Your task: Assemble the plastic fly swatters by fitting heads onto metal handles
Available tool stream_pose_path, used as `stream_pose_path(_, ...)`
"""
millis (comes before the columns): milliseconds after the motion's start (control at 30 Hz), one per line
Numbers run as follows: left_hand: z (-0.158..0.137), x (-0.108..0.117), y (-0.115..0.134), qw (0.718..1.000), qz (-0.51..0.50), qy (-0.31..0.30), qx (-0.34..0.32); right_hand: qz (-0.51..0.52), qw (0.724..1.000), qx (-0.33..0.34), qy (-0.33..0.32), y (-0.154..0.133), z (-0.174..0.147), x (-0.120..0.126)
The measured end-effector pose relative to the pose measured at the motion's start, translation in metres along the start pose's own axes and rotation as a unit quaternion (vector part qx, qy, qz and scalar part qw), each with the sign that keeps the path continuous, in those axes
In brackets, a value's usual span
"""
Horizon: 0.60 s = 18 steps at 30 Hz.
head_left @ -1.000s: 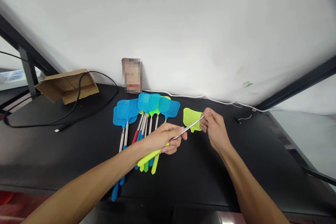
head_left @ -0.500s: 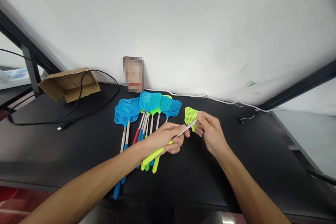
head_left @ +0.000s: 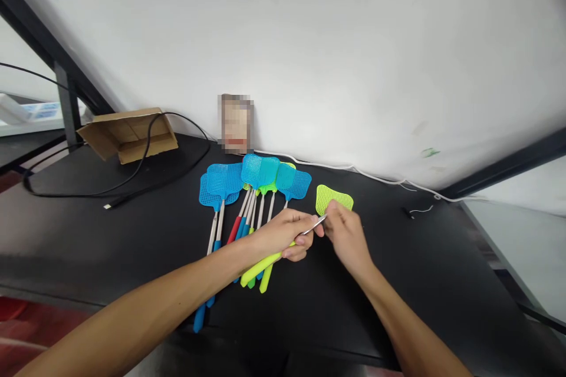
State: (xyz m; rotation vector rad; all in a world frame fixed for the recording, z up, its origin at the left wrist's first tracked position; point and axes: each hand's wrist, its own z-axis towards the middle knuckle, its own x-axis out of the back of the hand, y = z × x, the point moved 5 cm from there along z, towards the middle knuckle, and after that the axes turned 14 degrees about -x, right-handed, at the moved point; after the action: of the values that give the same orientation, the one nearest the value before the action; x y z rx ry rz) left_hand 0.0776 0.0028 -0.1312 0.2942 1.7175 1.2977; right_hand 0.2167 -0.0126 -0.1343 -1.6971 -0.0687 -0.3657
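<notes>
My left hand [head_left: 287, 234] is closed around a fly swatter's thin metal rod and yellow-green handle [head_left: 260, 267], which slants down to the left. The fingers of my right hand [head_left: 347, 232] pinch the far end of the metal rod [head_left: 313, 226]. Just behind that hand is a yellow-green mesh swatter head [head_left: 333, 195], its lower part covered by my fingers; I cannot tell whether it joins this rod. To the left lies a bunch of fly swatters with blue heads [head_left: 225, 179] and green ones, their handles blue, red and green, partly under my left forearm.
An open cardboard box [head_left: 132, 135] lies at the back left of the black table [head_left: 420, 288], with a black cable [head_left: 145, 156] looping over it. A blurred-out upright package [head_left: 236, 123] leans on the wall. A white cable [head_left: 375, 178] runs along the wall's foot.
My right hand has come down and left along the rod, closer to my left hand. Less rod shows between them, and more of the yellow-green head is uncovered. The view has shifted slightly.
</notes>
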Motion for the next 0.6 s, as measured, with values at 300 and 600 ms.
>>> stream_pose_path(300,0.005,0.008,0.004,0.998,0.034,0.047,-0.023,-0.155,0.971,0.062,0.173,-0.013,0.01,0.05)
stream_pose_path(600,0.002,0.012,0.007,0.995,0.022,0.095,-0.036,-0.497,0.845,0.075,0.182,0.013,0.032,0.052)
